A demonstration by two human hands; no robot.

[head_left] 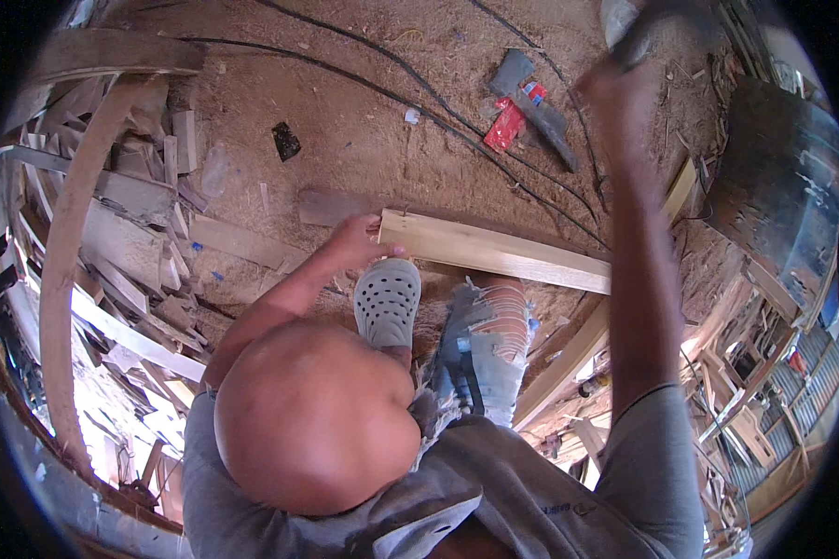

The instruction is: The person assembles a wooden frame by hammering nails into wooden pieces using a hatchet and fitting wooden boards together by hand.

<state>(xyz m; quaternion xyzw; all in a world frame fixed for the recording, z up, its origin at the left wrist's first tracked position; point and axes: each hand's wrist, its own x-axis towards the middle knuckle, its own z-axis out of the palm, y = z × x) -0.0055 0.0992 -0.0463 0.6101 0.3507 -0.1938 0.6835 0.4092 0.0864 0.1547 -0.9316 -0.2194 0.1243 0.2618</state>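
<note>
Here the left hand (359,240) pinches the near end of a pale wooden plank (494,252) running rightward across the sawdust floor (364,140), while the right hand (615,88), raised above it, grips a blurred hammer (648,33).

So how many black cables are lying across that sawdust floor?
2 that I can make out: one cable runs from top left toward the pale plank, another cable crosses further right. Blur and the raised right arm may hide more.
</note>
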